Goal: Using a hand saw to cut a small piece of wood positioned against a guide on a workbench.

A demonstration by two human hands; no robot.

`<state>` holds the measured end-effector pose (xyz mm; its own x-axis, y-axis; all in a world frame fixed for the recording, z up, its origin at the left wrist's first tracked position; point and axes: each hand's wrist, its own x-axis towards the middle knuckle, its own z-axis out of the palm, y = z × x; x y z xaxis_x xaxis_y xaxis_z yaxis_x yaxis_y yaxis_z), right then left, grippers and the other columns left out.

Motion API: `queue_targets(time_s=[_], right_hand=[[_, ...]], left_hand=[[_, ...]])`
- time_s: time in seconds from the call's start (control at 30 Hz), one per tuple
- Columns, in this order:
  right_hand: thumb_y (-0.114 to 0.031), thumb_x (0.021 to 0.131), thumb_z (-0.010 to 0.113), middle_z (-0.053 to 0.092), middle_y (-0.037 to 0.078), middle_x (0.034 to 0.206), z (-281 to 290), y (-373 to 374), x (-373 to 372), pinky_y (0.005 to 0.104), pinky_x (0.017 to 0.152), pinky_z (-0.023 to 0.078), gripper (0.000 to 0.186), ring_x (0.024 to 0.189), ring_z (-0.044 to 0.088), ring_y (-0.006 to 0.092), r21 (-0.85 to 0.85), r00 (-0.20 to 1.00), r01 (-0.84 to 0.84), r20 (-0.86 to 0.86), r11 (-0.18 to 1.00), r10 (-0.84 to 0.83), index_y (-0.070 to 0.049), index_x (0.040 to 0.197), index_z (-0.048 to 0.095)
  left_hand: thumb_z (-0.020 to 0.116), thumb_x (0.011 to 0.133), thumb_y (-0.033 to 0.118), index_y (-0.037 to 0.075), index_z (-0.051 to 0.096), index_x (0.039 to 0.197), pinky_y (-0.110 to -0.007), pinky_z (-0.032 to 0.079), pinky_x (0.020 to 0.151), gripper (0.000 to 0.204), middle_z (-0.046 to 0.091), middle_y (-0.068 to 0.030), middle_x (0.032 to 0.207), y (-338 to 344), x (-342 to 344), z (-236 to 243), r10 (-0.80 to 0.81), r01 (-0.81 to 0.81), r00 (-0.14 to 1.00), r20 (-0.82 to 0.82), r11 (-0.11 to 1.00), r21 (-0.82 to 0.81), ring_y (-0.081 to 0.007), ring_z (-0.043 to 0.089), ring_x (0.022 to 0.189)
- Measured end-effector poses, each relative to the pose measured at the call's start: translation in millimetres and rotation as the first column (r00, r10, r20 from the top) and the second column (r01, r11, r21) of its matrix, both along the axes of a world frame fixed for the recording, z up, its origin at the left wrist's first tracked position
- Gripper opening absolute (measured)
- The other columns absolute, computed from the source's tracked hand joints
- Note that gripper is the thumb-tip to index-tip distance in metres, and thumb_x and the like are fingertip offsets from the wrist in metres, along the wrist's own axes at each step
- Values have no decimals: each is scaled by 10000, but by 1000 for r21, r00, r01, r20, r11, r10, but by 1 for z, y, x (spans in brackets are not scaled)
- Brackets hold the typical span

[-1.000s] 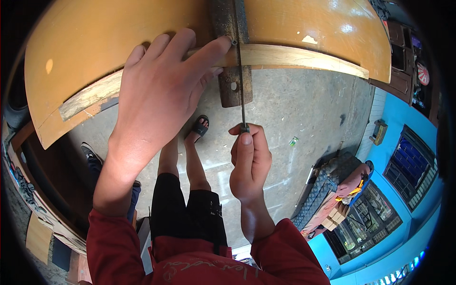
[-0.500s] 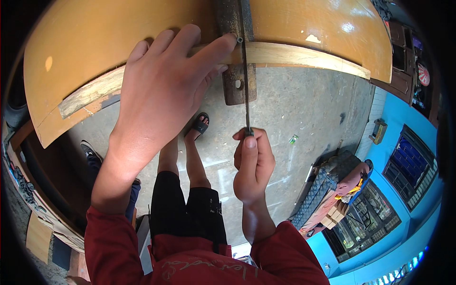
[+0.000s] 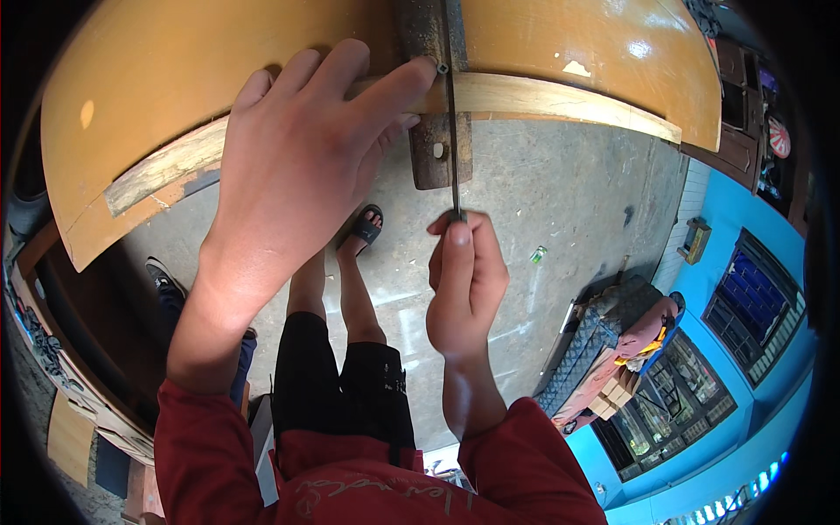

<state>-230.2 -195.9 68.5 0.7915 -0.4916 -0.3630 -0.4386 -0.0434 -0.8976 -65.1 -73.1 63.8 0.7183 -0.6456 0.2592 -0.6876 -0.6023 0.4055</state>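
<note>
A pale wooden strip (image 3: 560, 94) lies along the near edge of the orange-brown tabletop (image 3: 236, 52). My left hand (image 3: 302, 149) grips this strip from above, its index fingertip beside a thin dark blade and its thumb lower down near the strip's edge. The blade (image 3: 453, 144), seen edge-on and resembling a saw, runs straight across the strip. My right hand (image 3: 466, 276) is closed round the blade's near end, thumb on top. Below the blade, a rusty metal plate (image 3: 429, 162) with a slot juts out past the table edge. A small round bolt-like piece (image 3: 443, 68) sits by the left index fingertip.
Below is a grey concrete floor (image 3: 560, 184) with a small green scrap (image 3: 538, 254). Another person's shoe (image 3: 164, 278) shows at the left under the table. A dark patterned padded piece (image 3: 586, 337) stands at the right, near the blue wall (image 3: 726, 210).
My right hand has moved a little away from my body, pushing the blade forward over the strip. The left hand keeps its grip in nearly the same place.
</note>
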Motion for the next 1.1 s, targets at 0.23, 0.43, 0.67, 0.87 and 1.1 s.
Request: queue_targets(time_s=[0.23, 0.43, 0.67, 0.87, 1.1], right_hand=[[-210, 1156, 484, 549, -20, 739, 2, 5, -25, 231, 599, 348, 258, 653, 440, 21, 0, 1000, -2, 11, 1000, 2, -15, 1058, 622], [-267, 1176, 451, 424, -86, 637, -2, 5, 7, 211, 523, 229, 320, 558, 308, -13, -44, 999, 9, 31, 999, -8, -23, 1039, 606], [-252, 1174, 447, 411, -90, 627, -2, 10, -29, 211, 526, 235, 315, 555, 298, -12, 16, 999, 9, 36, 1000, -10, -22, 1026, 605], [-244, 1171, 452, 438, -78, 632, 0, 7, 14, 217, 534, 261, 313, 571, 338, -9, -22, 999, 22, 26, 1000, -22, -20, 1018, 608], [-252, 1167, 448, 445, -78, 630, -1, 8, -32, 220, 542, 276, 316, 567, 349, -6, -12, 999, -19, 32, 1000, 20, -21, 1027, 612]], left_hand=[[763, 892, 152, 162, 676, 1324, -419, 435, 745, 441, 545, -47, 918, 4, 1, 3, 4, -4, 1000, -1, 1000, 24, -269, 596, 874], [762, 896, 153, 168, 675, 1332, -411, 435, 749, 445, 553, -42, 921, 2, 1, -1, 11, -11, 1000, 5, 1000, -2, -267, 603, 877], [757, 907, 155, 177, 673, 1347, -410, 439, 759, 449, 559, -46, 936, 5, 1, 3, 0, 1, 1000, -27, 1000, 31, -268, 605, 891], [774, 888, 213, 247, 699, 1287, -398, 419, 750, 407, 617, -9, 975, 2, 1, 0, 29, -28, 999, -19, 999, 44, -238, 621, 916], [752, 923, 224, 247, 693, 1305, -404, 410, 761, 388, 614, -13, 997, 1, 0, 1, 41, -38, 998, -36, 996, 83, -238, 614, 937]])
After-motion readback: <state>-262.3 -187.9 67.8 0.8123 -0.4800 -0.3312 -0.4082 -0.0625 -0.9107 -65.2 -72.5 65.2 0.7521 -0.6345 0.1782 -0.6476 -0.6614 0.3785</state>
